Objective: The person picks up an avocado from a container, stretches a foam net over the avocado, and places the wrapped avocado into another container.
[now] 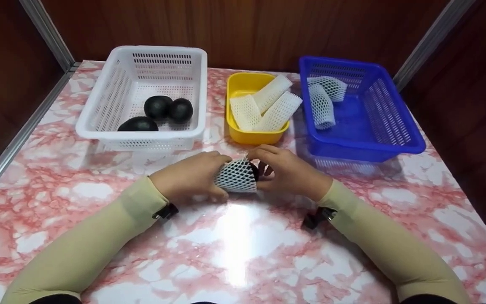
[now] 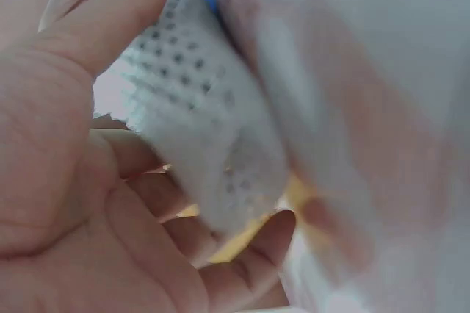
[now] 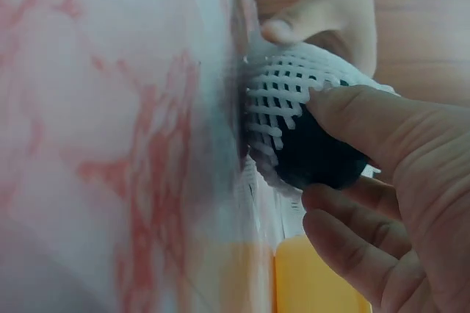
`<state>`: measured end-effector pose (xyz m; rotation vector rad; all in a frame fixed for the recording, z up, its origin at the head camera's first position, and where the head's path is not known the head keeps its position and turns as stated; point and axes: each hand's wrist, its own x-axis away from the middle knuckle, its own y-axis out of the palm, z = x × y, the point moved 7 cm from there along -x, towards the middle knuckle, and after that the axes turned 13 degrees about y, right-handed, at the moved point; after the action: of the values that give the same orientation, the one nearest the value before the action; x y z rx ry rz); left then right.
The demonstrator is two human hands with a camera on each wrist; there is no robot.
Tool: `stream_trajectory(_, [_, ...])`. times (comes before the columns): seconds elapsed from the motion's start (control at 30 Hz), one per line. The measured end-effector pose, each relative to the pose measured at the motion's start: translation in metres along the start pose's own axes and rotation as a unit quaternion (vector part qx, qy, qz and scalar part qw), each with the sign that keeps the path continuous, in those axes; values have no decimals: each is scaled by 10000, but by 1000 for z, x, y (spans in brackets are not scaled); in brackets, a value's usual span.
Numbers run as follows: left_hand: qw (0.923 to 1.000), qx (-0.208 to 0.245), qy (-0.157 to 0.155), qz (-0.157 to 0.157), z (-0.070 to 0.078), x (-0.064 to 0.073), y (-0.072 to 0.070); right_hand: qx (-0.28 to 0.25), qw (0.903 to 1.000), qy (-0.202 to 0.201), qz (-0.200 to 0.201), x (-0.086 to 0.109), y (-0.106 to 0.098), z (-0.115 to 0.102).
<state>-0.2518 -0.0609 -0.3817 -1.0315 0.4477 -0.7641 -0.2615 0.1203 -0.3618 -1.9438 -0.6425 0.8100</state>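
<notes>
Low over the middle of the table, a dark avocado (image 3: 316,151) sits inside a white foam net sleeve (image 1: 236,176), its bare end poking out on the right. My left hand (image 1: 194,175) holds the sleeved part, thumb on the near side and fingers curled round the far side. In the left wrist view that thumb lies across the white mesh (image 2: 176,70). At the uncovered end, my right hand (image 1: 287,171) pinches the avocado and the sleeve's rim between thumb and fingers. The palm-side end of the avocado is hidden in the net.
Behind the left hand stands a white basket (image 1: 141,134) with several dark avocados (image 1: 157,107). A yellow bin (image 1: 257,137) in the middle holds several flat foam sleeves (image 1: 279,112). The blue basket (image 1: 378,148) at right contains two foam nets (image 1: 322,107). Wooden panels enclose the table.
</notes>
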Motion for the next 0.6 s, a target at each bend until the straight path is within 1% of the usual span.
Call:
stream_trajectory(0.1, [9983, -461, -230, -258, -4, 6, -4, 44, 9999, -106, 72, 0, -2, 0])
stream_trajectory(0.17, [9967, -688, -254, -361, -6, 8, -6, 15, 9999, -93, 37, 0, -3, 1])
stream_trajectory(0.23, [9957, -825, -211, -366, -7, 9, -7, -135, 9999, 5, -96, -1, -3, 2])
stream_trajectory(0.3, [9964, -784, -111, -300, -7, 8, -6, -270, 9992, 161, -227, -1, -2, 3])
stream_trajectory(0.43, [9989, -437, 121, -113, -5, 4, -2, -450, 9979, 343, -302, -1, 0, 4])
stream_trajectory(0.5, [9995, -270, 153, -45, -4, 2, -1, -410, 9982, 352, -256, -1, 0, 4])
stream_trajectory(0.6, [9998, -162, 135, 44, -2, 2, -1, -422, 9984, 323, -216, -1, -1, 4])
